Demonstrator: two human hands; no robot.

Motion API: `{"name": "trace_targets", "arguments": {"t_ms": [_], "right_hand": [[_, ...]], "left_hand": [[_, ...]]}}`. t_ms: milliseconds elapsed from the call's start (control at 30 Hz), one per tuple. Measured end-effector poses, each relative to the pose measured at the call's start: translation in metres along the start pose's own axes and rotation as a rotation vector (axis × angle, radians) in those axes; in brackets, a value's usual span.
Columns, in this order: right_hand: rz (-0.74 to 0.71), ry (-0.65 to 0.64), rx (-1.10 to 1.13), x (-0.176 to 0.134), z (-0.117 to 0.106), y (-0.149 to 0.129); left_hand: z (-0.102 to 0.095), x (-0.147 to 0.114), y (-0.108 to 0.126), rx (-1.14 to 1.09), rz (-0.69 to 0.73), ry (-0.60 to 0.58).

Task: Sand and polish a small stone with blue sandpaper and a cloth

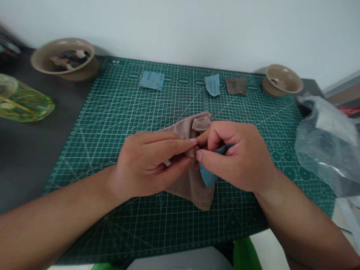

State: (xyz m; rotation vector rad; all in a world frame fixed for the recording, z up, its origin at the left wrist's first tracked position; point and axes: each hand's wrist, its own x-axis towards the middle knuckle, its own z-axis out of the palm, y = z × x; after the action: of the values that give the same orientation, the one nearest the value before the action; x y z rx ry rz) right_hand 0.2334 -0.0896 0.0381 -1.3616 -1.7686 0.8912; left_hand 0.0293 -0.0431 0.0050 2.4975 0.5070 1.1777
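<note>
My left hand (153, 161) is closed, its thumb and fingers pinching a small tan piece (191, 152) whose shape is mostly hidden. Folded in my closed right hand (236, 155) is a piece of blue sandpaper (208, 175), and the right thumb and forefinger meet the tan piece beside the left fingertips. Beneath both hands a brown cloth (203, 193) lies rumpled on the green cutting mat (112, 112).
Toward the wall lie two blue sandpaper pieces (152, 80) (212, 85) and a brown one (236, 86). A large bowl (91, 69) of small scraps and a bottle of yellow-green liquid (36, 105) stand left. A smaller bowl (274, 89) and clear plastic bag (323, 146) are right.
</note>
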Motion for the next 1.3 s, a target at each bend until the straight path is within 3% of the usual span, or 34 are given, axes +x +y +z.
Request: {"name": "trace_targets", "arguments": {"t_ms": [600, 933, 1133, 1300], "right_hand": [[0.105, -0.101, 0.211, -0.003, -0.001, 0.001], [0.176, -0.11, 0.366, -0.001, -0.006, -0.004], [0.223, -0.172, 0.462, 0.001, -0.011, -0.006], [0.167, -0.173, 0.356, 0.002, -0.011, -0.005]], "left_hand": [[-0.008, 0.003, -0.006, 0.009, 0.147, -0.095], [-0.008, 0.0, -0.001, -0.157, -0.016, -0.067], [-0.011, 0.0, 0.001, -0.187, -0.029, -0.055], [-0.011, 0.002, 0.001, -0.201, 0.014, -0.07]]}}
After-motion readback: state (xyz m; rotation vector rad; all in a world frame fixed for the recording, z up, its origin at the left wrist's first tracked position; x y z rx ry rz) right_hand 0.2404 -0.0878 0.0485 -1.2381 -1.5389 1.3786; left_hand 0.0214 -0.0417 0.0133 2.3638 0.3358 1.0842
